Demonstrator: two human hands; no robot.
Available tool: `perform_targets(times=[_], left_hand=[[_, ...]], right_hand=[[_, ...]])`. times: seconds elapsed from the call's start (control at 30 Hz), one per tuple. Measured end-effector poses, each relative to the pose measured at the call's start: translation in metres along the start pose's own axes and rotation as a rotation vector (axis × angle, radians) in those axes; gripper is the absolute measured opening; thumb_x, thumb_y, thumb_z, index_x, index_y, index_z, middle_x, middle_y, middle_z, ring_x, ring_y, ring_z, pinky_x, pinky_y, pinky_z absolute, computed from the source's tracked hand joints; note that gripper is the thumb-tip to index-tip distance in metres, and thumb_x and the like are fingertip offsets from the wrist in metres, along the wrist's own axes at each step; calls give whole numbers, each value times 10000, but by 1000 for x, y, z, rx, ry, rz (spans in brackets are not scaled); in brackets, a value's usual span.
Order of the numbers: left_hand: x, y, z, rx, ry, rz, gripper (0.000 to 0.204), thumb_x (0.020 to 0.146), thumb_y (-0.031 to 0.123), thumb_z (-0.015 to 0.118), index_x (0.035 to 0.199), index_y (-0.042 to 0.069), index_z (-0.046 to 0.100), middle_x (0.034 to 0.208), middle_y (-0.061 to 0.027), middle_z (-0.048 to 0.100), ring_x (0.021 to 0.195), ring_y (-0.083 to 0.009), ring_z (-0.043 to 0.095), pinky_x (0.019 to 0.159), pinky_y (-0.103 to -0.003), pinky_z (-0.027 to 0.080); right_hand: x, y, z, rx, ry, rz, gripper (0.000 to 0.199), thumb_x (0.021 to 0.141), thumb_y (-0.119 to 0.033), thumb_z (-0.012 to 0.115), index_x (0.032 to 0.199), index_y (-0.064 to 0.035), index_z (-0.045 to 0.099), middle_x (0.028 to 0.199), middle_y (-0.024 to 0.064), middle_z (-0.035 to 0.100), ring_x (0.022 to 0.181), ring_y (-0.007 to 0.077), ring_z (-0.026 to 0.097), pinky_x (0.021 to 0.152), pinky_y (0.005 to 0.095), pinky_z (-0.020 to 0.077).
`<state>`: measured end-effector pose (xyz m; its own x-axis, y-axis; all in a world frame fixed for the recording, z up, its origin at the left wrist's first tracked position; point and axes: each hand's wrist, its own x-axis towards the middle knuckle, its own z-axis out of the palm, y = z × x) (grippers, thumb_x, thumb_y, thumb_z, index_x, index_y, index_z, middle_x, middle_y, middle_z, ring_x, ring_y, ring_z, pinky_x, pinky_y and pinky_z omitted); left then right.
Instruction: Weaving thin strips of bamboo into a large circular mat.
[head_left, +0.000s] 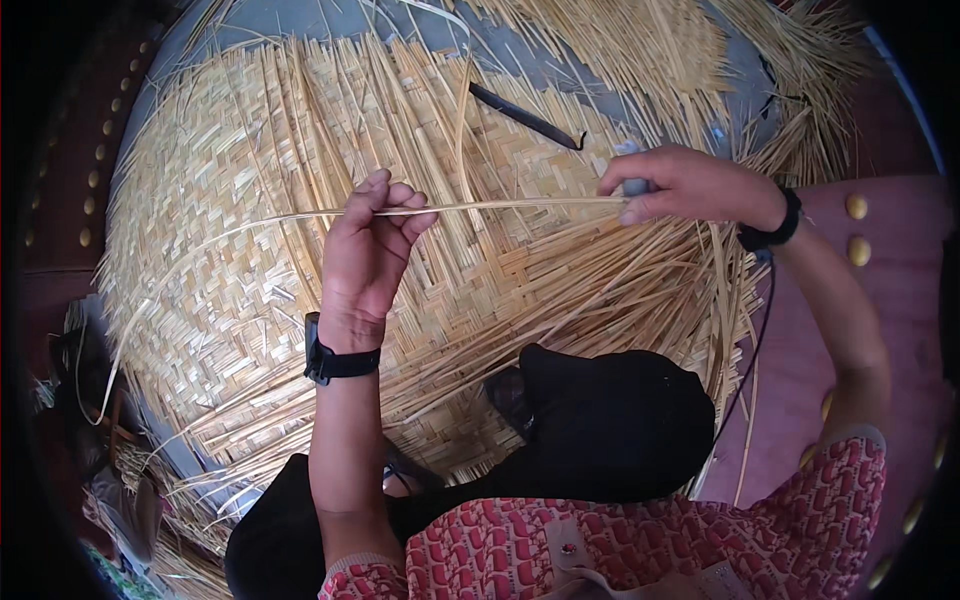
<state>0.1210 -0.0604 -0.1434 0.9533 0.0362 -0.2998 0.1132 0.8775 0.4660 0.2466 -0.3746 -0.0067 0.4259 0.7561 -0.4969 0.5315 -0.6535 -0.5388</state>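
A long, thin pale cane strip [520,203] runs nearly level between my hands, and its free end curves down to the far left. My left hand [375,235] pinches the strip between thumb and fingers, palm turned up. Farther right, my right hand [680,187] is closed around the strip's other end; something small and grey shows between its fingers, too hidden to name. Beneath both hands spreads a large woven mat [240,130] of flat straw-coloured strips in a zigzag pattern. Several loose strips [620,280] lie across it.
A dark curved blade-like tool [525,115] rests on the mat's far part. Bundles of cut strips [640,45] lie at the far right. Maroon panels with gold studs [857,207] stand at both sides. My black-clad knees [620,420] are at the mat's near edge.
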Motion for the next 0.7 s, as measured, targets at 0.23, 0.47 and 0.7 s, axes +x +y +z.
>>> perform_targets(times=[0.23, 0.47, 0.7], left_hand=[[-43, -35, -55, 521, 395, -26, 269, 943, 136, 634, 1173, 44, 529, 1014, -108, 624, 936, -215, 649, 828, -339, 576], [-55, -69, -83, 222, 456, 45, 177, 952, 49, 584, 1108, 13, 510, 1010, -122, 622, 1050, -293, 646, 840, -349, 605], [-54, -75, -42, 206, 334, 200, 191, 940, 83, 625, 1109, 99, 539, 1057, -45, 592, 1076, -231, 617, 711, -261, 571]], right_hand=[[84, 54, 149, 48, 349, -233, 225, 853, -200, 698, 1069, -139, 677, 853, 71, 592, 812, 249, 573, 739, 363, 480], [86, 57, 180, -191, 389, -350, 135, 854, -153, 602, 982, -115, 621, 879, 122, 575, 854, 308, 612, 695, 417, 533], [41, 9, 111, -352, 574, -411, 177, 822, -103, 584, 991, -67, 620, 865, 81, 564, 836, 252, 600, 697, 344, 520]])
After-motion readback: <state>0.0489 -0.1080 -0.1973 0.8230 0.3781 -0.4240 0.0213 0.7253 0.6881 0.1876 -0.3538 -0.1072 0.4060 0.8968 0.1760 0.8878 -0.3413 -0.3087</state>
